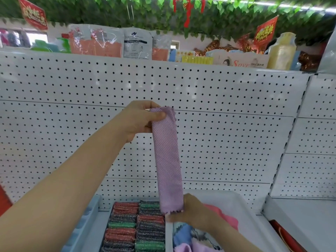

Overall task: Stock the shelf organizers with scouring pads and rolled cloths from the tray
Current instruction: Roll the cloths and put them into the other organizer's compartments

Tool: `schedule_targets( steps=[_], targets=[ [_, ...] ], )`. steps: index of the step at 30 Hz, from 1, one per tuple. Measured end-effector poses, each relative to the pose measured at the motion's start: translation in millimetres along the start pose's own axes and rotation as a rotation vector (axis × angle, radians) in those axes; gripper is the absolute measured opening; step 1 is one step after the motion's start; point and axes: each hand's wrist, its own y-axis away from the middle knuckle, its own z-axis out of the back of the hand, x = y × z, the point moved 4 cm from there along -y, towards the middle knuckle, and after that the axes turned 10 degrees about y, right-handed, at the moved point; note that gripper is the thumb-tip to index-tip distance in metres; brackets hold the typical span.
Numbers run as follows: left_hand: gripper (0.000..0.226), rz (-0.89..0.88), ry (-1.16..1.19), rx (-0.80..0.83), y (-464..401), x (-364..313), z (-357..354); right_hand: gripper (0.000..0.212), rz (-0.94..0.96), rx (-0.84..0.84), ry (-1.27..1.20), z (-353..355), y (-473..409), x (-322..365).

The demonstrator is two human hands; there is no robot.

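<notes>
A lilac textured cloth [167, 157], folded into a long strip, hangs upright in front of the pegboard. My left hand [140, 120] pinches its top end between thumb and fingers. My right hand [192, 213] holds the bottom end from the right side. Below, an organizer holds two rows of scouring pads [134, 228] in red, green and dark colours. To the right of them lie loose cloths [192, 239] in blue, pink and lilac, partly hidden by my right arm.
A white pegboard wall [227, 115] fills the back. The top shelf carries packaged goods [96, 40] and a yellow bottle [281, 50]. A white tray rim [241, 202] stands at lower right, a pale blue divider [85, 219] at lower left.
</notes>
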Motion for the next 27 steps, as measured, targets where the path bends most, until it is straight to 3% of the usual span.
schedule_targets(
  steps=[3,7,9,12,16,20,24,27],
  targets=[
    [0.007,0.038,-0.004,0.023,1,4,1,0.047,0.065,-0.006,0.022,22,9,4],
    [0.013,0.092,-0.018,0.075,2,12,-3,0.052,0.272,-0.24,-0.34,75,12,57],
    [0.014,0.112,-0.013,0.079,1,15,-3,0.046,0.316,-0.205,-0.419,77,3,75],
    [0.011,0.129,-0.01,0.082,-1,18,2,0.028,0.249,-0.152,-0.466,65,-6,83],
    [0.008,0.154,-0.023,0.051,-4,23,16,0.022,0.191,-0.087,-0.537,57,-5,84],
    [0.01,0.193,-0.01,0.011,-7,36,32,0.017,0.284,-0.053,-0.456,63,7,106],
    [0.022,0.276,0.066,0.002,-8,54,44,0.015,0.426,-0.303,-0.122,79,16,125],
    [0.025,0.349,0.111,0.024,-7,71,46,0.015,0.505,-0.333,-0.147,87,19,136]
  ],
)
